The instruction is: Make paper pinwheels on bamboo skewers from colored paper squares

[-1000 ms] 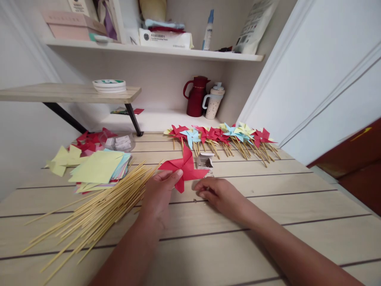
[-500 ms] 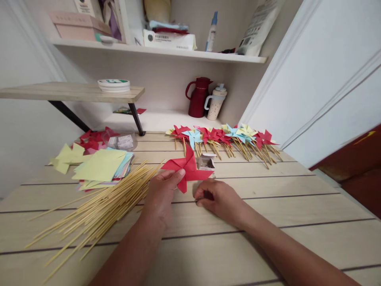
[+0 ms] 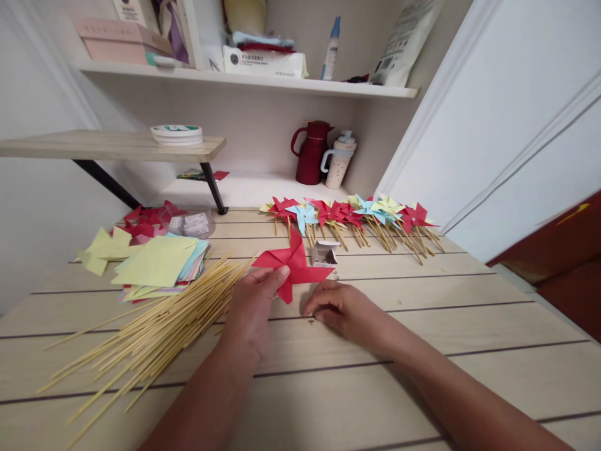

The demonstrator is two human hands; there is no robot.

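Note:
Between the thumb and fingers of my left hand (image 3: 253, 300) is a red paper pinwheel (image 3: 293, 270), held up over the table with its blades spread. My right hand (image 3: 345, 310) rests low on the table to the right of it, fingers curled but apart, with nothing visible in them. Just below its fingertips lies a tiny dark pin-like piece (image 3: 310, 322). Behind the right hand stands a small white box (image 3: 325, 253) with its flap up and small metal bits inside. Another tiny piece (image 3: 335, 276) lies in front of that box.
A bundle of thin wooden sticks (image 3: 173, 332) spreads at left. Beyond it are stacked coloured paper squares (image 3: 150, 262), a yellow pinwheel (image 3: 106, 250) and a clear tub (image 3: 206, 219). Finished pinwheels on sticks (image 3: 352, 216) line the back, before a red jug (image 3: 312, 153) and a tumbler (image 3: 339, 161).
My right hand's fingers have parted and shifted slightly, and the tiny dark piece now shows on the table below them. My left hand still holds the red pinwheel.

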